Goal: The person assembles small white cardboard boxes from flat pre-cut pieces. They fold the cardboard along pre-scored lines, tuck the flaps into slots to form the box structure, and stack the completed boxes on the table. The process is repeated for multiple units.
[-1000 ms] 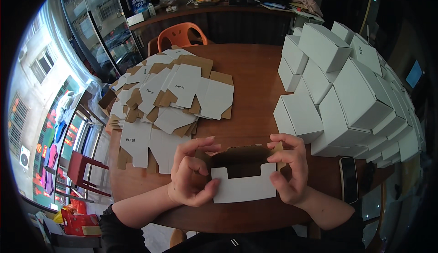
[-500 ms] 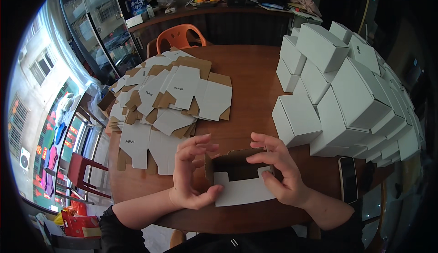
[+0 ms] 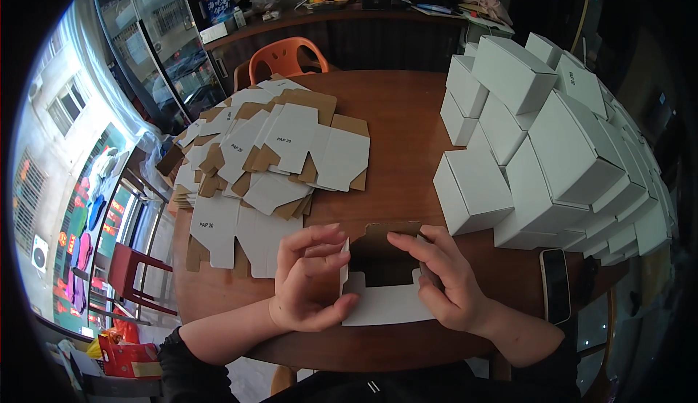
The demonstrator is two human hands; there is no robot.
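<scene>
A partly folded small cardboard box (image 3: 389,307), white outside and brown inside, sits before me at the table's near edge. Its top is open and its brown back panel stands up. My left hand (image 3: 309,281) is curled against the box's left side, thumb by the front panel and fingertips at the side flap. On the other side, my right hand (image 3: 452,283) grips the right side, with its index finger reaching over to the back panel. Left of the box lies a heap of flat box blanks (image 3: 291,141), overlapping one another.
Finished white boxes (image 3: 556,148) are stacked high on the right of the round wooden table (image 3: 396,123). A phone (image 3: 555,287) lies by the right edge. An orange chair (image 3: 289,58) stands behind the table, and a red stool (image 3: 138,276) to the left.
My fingers have drawn in closer to the box's sides. The back panel now stands higher, and the left side flap has come upright. The blanks and stacked boxes have stayed put.
</scene>
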